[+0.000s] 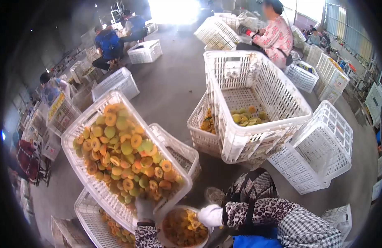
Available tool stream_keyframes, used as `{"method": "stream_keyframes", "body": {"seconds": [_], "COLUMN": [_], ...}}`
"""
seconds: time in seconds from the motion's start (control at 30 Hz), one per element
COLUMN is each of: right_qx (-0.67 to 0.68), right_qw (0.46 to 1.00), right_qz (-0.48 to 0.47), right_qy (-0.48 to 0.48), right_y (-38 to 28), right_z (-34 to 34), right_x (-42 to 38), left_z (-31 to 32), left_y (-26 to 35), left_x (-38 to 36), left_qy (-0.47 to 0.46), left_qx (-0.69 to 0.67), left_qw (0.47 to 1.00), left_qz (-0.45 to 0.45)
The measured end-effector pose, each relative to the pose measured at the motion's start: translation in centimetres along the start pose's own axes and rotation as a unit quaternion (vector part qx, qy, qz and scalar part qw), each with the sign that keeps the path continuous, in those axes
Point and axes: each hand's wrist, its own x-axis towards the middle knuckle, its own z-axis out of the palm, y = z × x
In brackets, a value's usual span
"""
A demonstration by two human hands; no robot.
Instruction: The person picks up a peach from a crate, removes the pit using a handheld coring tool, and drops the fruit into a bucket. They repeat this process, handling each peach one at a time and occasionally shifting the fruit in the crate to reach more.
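Observation:
My left hand, in a greyish glove, reaches over the near edge of a white slatted crate heaped with yellow-orange stone fruit, many cut in half. Its fingertips are blurred against the fruit, so their grip is hidden. My right hand, in a white glove, is closed at the right rim of a round bucket. Cut fruit pieces fill much of that bucket, some right beside the right fingers. Whatever those fingers hold cannot be made out.
A large crate with some fruit at its bottom sits on other crates ahead right. White crates stand at the right. Under the heaped crate is another fruit crate. Several people work farther back, one in a pink patterned top.

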Motion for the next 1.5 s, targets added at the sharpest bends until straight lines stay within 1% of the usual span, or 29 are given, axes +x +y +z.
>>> {"method": "stream_keyframes", "body": {"seconds": [0.03,0.07,0.1,0.13,0.17,0.2,0.23,0.27,0.3,0.33,0.37,0.4,0.43,0.47,0.5,0.53,0.6,0.73,0.8,0.93,1.0,1.13,1.2,1.27,1.3,1.33,1.37,1.47,1.5], "right_qx": [0.122,0.242,0.243,0.318,0.386,0.384,0.397,0.412,0.328,0.482,0.216,0.148,0.353,0.407,0.293,0.352,0.345,0.342,0.276,0.310,0.277,0.251,0.182,0.151,0.298,0.433,0.487,0.388,0.451], "right_qw": [0.986,0.944,0.944,0.881,0.797,0.798,0.784,0.769,0.736,0.691,0.723,0.746,0.807,0.801,0.830,0.849,0.880,0.841,0.847,0.859,0.837,0.877,0.842,0.837,0.867,0.859,0.833,0.886,0.795], "right_qz": [-0.053,-0.100,-0.105,-0.163,-0.216,-0.218,-0.253,-0.290,-0.372,-0.329,-0.363,-0.328,-0.261,-0.203,-0.220,-0.152,-0.129,-0.190,-0.214,-0.183,-0.220,-0.157,-0.235,-0.272,-0.254,-0.225,-0.240,-0.162,-0.275], "right_qy": [0.101,0.200,0.198,0.310,0.412,0.409,0.404,0.394,0.461,0.427,0.546,0.560,0.394,0.389,0.421,0.364,0.299,0.374,0.401,0.364,0.417,0.379,0.450,0.449,0.310,0.158,0.104,0.195,0.298], "right_y": [0.5,0.9,0.4,-0.1,-0.5,-1.0,-1.3,-1.7,-1.8,-3.2,-3.3,-3.5,-4.3,-4.9,-4.3,-5.2,-5.2,-6.0,-6.1,-6.7,-6.5,-6.6,-6.4,-6.1,-6.2,-6.2,-5.8,-6.4,-6.3], "right_z": [-0.1,-0.8,-1.1,-1.4,-2.0,-2.8,-4.3,-5.2,-4.5,-6.8,-7.3,-7.4,-8.4,-9.0,-10.6,-10.3,-11.1,-10.4,-10.5,-10.3,-9.5,-9.2,-6.2,-7.6,-9.7,-11.2,-10.8,-11.0,-5.9], "right_x": [-1.3,-2.3,-2.3,-2.3,-2.6,-2.9,-3.6,-4.0,-2.7,-4.9,-4.9,-5.4,-6.1,-6.0,-7.1,-6.5,-6.5,-5.2,-5.1,-4.3,-3.7,-3.4,-1.2,-2.7,-4.3,-5.2,-4.6,-5.9,-2.5], "left_z": [0.7,-1.9,-7.2,-10.3,-10.6,-10.7,-10.9,-10.7,-6.4,-2.0,-10.7,-8.9,-8.8,-13.5,-14.1,-13.2,-13.3,-13.8,-15.5,-15.6,-15.1,-15.8,-15.2,-14.9,-14.9,-14.9,-15.0,-15.7,-15.9], "left_y": [-0.8,-0.2,1.5,2.7,3.0,2.2,0.9,-0.3,0.0,0.4,2.1,1.3,2.2,1.8,1.9,1.5,1.5,1.6,1.9,2.4,2.3,2.6,3.0,3.2,3.3,3.4,3.5,4.0,4.2], "left_x": [-1.2,-2.6,-3.4,-3.8,-3.9,-4.4,-5.0,-6.0,-5.4,-6.8,-6.2,-7.6,-8.5,-7.3,-7.0,-7.4,-7.8,-8.9,-9.2,-9.3,-9.4,-9.6,-9.6,-9.6,-9.6,-9.5,-9.3,-8.7,-8.6], "left_qy": [0.054,0.044,0.239,0.411,0.430,0.430,0.280,0.084,0.153,0.194,0.290,0.125,0.141,0.141,0.131,0.116,0.145,0.151,0.135,0.153,0.136,0.105,0.137,0.134,0.134,0.131,0.136,0.141,0.142], "left_qx": [0.017,0.020,-0.228,-0.452,-0.469,-0.469,-0.791,-0.967,-0.881,-0.731,-0.625,-0.864,-0.814,-0.884,-0.970,-0.979,-0.974,-0.970,-0.956,-0.944,-0.942,-0.926,-0.905,-0.901,-0.898,-0.898,-0.893,-0.882,-0.875], "left_qw": [0.996,0.997,0.935,0.772,0.744,0.743,0.506,0.174,0.405,0.613,0.718,0.448,0.504,0.395,0.051,-0.027,-0.003,0.033,0.109,0.091,0.171,0.188,0.243,0.264,0.285,0.286,0.290,0.285,0.274], "left_qz": [-0.064,-0.065,-0.127,-0.176,-0.205,-0.209,-0.202,-0.163,-0.194,-0.228,-0.097,-0.193,-0.253,-0.208,-0.199,-0.167,-0.176,-0.190,-0.238,-0.277,-0.257,-0.309,-0.322,-0.316,-0.309,-0.308,-0.316,-0.347,-0.372]}}
